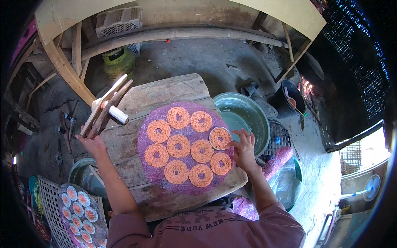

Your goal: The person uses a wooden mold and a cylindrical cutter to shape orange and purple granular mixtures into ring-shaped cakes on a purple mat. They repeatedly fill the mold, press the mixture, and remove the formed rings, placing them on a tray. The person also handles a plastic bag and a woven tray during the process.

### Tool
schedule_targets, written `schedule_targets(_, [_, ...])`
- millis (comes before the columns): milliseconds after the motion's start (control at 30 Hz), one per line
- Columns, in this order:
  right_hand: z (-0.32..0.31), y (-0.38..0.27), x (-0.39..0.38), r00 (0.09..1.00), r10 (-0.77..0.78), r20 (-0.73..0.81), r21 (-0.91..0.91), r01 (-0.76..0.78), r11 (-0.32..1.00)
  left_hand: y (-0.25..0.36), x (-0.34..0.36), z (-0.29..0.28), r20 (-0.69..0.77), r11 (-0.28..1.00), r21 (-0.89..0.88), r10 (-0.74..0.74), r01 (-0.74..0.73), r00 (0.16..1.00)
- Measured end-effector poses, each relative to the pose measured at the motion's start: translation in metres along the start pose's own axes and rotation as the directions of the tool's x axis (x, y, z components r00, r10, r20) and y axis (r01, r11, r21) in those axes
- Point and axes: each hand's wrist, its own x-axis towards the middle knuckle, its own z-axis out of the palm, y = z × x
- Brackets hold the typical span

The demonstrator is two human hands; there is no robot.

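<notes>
- So we counted ten orange rings [178,146] of noodle-like strands on the purple mesh sheet [190,133], which lay in the middle of the wooden tabletop [173,87]. Nine sat free with clear round holes, so we'd call those done.
- The tenth, around 3 o'clock on the sheet, had a thin pale hoop [210,140] around it. We figured that was the only one in the works.
- Our hands were well apart. The right hand [245,151], just outside the sheet at 3 o'clock, had thumb and fingertip pinched on the hoop's rim.
- The left hand [96,144], at 9 o'clock, touched the lower end of a tilted wooden tool [117,98] with a white cylinder [119,115] on it. Honestly, we couldn't tell whether it was gripping.
- Not much bare mesh was left between rings, so that sheet looked pretty much full to us.
- Down at 8 o'clock, a batch of smaller orange-and-white rounds [77,208] ran out of frame at the bottom, so no full count there.
- We couldn't see inside the cylinder, and the right fingertips partly covered the hoop's edge. The green basin [261,113] at 2 o'clock was partly hidden by the tabletop.
</notes>
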Motion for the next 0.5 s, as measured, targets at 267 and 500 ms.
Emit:
schedule_targets(267, [-0.002,0.008,0.012,0.994,0.109,-0.017,0.220,-0.103,0.970,-0.001,0.001,0.000,-0.008,1.000,-0.009,0.012,-0.013,1.000])
schedule_targets(500, [-0.001,-0.005,0.035,0.990,-0.063,0.128,0.176,0.040,0.984,-0.001,-0.001,0.009,0.001,1.000,-0.027,0.001,-0.001,1.000])
